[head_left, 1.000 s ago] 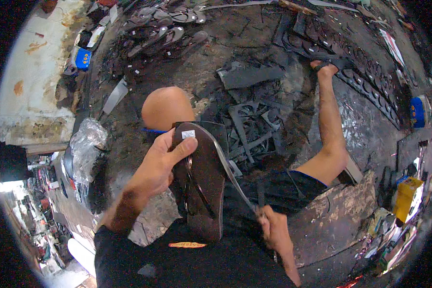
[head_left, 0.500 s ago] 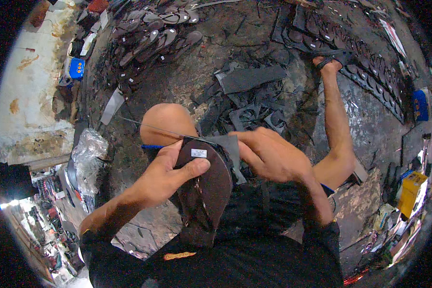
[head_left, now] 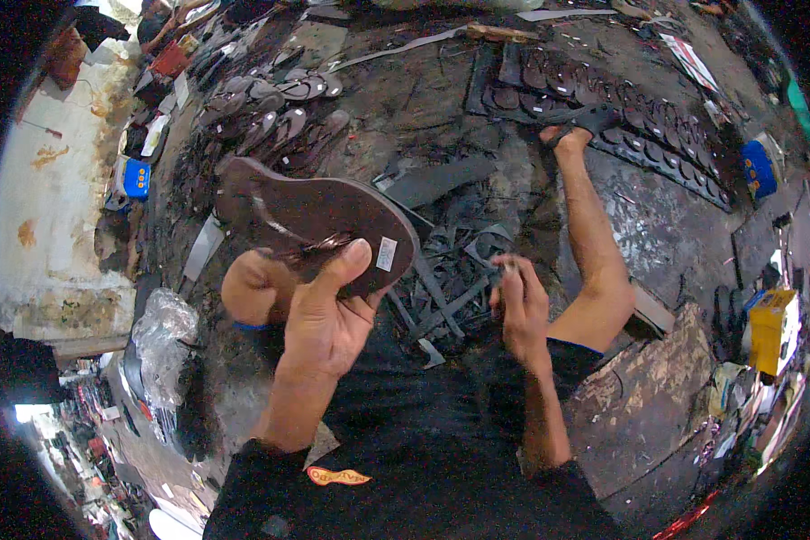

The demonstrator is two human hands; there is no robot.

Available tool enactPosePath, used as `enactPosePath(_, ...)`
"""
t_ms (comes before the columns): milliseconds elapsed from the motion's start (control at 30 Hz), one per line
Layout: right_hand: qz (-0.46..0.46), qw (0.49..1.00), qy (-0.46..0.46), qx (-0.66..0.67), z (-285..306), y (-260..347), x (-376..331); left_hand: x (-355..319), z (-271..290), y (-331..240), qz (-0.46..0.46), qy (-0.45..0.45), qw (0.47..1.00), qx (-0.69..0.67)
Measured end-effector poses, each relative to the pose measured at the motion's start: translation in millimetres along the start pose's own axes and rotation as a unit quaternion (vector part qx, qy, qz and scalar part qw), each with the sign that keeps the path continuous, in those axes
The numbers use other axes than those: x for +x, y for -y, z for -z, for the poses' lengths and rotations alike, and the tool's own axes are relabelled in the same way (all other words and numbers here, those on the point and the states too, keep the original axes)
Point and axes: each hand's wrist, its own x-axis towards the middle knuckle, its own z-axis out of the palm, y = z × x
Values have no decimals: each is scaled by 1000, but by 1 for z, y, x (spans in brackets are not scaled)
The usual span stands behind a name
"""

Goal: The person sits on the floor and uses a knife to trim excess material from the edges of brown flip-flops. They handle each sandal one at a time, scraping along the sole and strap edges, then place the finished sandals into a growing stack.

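Note:
My left hand (head_left: pixel 328 324) grips a dark brown flip-flop (head_left: pixel 319 202) near one end, with the thumb on its upper face beside a small white label. The sandal is raised and tilted, its other end pointing up and left above my bent knee. My right hand (head_left: pixel 520 315) is apart from it, lower and to the right, with its fingers curled together. Whatever those fingers hold, if anything, is too blurred to make out. Below and between my hands lies a heap of dark grey offcuts (head_left: pixel 450 288), with a wider grey sheet piece (head_left: pixel 436 183) at its far side.
Finished-looking flip-flops (head_left: pixel 279 117) lie in a pile at the far left. Rows of more sandals (head_left: pixel 639 126) stand at the far right, near my foot. Clear plastic wrap (head_left: pixel 163 337) lies left, a yellow box (head_left: pixel 770 333) right, and blue boxes stand on both sides.
My left hand has lifted and turned the flip-flop up and left. My right hand has drawn back from the sandal's edge, and the grey strip piece there is off it.

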Motion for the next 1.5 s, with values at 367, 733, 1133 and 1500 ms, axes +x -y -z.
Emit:
enactPosePath(367,20,976,88,-197,26,-12,-153,-35,4,34,61,-39,993,-96)
enactPosePath(733,51,937,235,-254,20,39,-57,-54,63,39,94,4,994,48)
enactPosePath(1133,-155,937,-52,310,23,2,17,20,40,-5,-53,-38,976,207)
enactPosePath(1500,-66,832,-457,310,175,-7,-27,278,94,168,-173,222,498,820)
